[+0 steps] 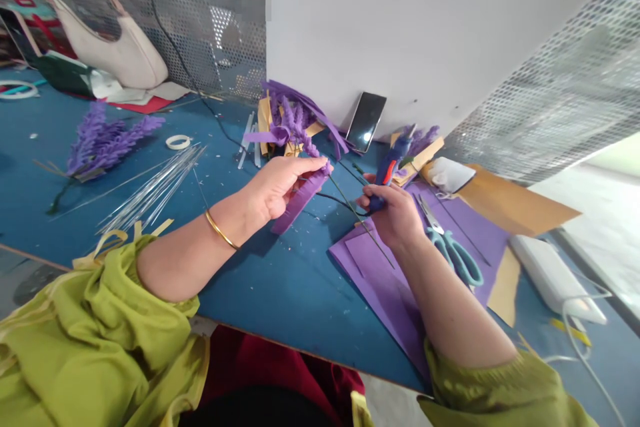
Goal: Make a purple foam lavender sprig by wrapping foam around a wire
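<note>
My left hand (280, 187) pinches a paper lavender flower (309, 145) where its purple petals meet a thin green stem (373, 238). From the pinch a fringed purple paper strip (300, 203) hangs down toward me. My right hand (395, 210) is wrapped round a blue glue gun (393, 163) with a red-orange part, its nozzle tilted up and away. The gun is apart from the flower. The stem slants down past the right wrist. Fingertips of the left hand partly hide the join of strip and stem.
Purple sheets (360, 260) and teal-handled scissors (453, 253) lie at right, near a white power bank-like box (555, 280). A phone (367, 121) leans on the white board. Left are finished lavender (103, 140), wires (150, 193) and tape (179, 142). Glue sticks (246, 140) lie behind.
</note>
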Motion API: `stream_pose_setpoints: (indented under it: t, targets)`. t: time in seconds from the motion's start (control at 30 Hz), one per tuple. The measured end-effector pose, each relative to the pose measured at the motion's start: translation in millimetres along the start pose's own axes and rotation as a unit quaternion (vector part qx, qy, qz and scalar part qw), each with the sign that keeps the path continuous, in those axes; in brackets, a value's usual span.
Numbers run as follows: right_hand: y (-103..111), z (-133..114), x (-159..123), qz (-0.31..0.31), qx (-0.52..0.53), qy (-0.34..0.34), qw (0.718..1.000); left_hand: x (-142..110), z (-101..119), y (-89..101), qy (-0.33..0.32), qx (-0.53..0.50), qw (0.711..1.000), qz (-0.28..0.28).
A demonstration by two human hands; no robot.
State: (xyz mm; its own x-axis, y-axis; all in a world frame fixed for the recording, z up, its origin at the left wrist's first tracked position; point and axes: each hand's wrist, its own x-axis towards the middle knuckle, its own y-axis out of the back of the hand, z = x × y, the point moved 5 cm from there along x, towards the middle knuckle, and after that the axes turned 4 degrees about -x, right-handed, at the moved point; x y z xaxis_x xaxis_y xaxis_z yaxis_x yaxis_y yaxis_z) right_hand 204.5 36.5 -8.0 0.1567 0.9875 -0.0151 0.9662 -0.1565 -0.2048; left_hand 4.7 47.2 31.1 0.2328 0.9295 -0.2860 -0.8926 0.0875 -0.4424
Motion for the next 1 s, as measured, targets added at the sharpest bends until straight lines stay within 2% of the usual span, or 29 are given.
stream_pose_setpoints:
  t: [0.13,0.3,0.43,0.63,0.83,0.93,1.0]
  targets:
    - [2.9,-11.7,-1.8,-0.008,0.017,0.016,1.000,0.1,-0.5,1.7,0.001,0.003,1.000,0.010]
    - [1.0,-13.9,-7.8,0.028,0.030,0.047,0.998,1.2,-1.3,2.1,0.002,0.002,1.000,0.006]
    - [-3.8,-18.8,-14.1,0.021,0.042,0.056,0.997,1.4,-2.8,1.9,0.010,-0.006,1.000,0.007]
    - [-6.8,-36.6,-23.4,0.006,-0.012,0.126,0.992,4.1,-4.5,2.8,0.016,-0.018,1.000,0.009]
    - [-7.8,-46.2,-30.4,-0.078,-0.081,0.147,0.983,8.8,-0.1,8.1,-0.024,-0.026,0.999,0.020]
    - [-2.5,-52.9,-32.9,-0.068,-0.164,0.212,0.961,10.5,2.6,11.2,-0.042,-0.029,0.998,0.040]
    - [-1.7,-55.9,-36.2,-0.058,-0.252,0.251,0.933,11.6,3.8,12.8,-0.051,-0.034,0.997,0.050]
